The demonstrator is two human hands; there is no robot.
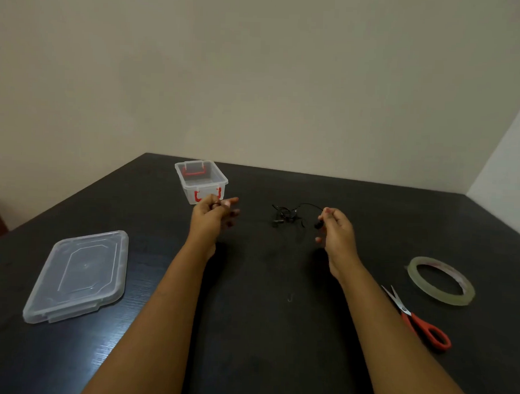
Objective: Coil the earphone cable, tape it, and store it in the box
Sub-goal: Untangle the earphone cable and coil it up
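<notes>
Plain indoor room is being indicated — bare beige walls [257,64] are meeting around a dark table [263,329] — type undetermined.

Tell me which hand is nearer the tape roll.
Right. The right hand is raised over the table, up and left of the tape roll in the picture. The left hand is farther off, near the open box, beyond the tangled earphone cable.

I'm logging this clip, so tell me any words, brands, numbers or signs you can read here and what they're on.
None can be read.
Clear box: no label shows.
Lid: moulded lines only, no text.
Tape roll: reddish marks on its inner core, too blurred to read.
Scissors: no print visible.
Earphone cable: too small to tell.
</notes>
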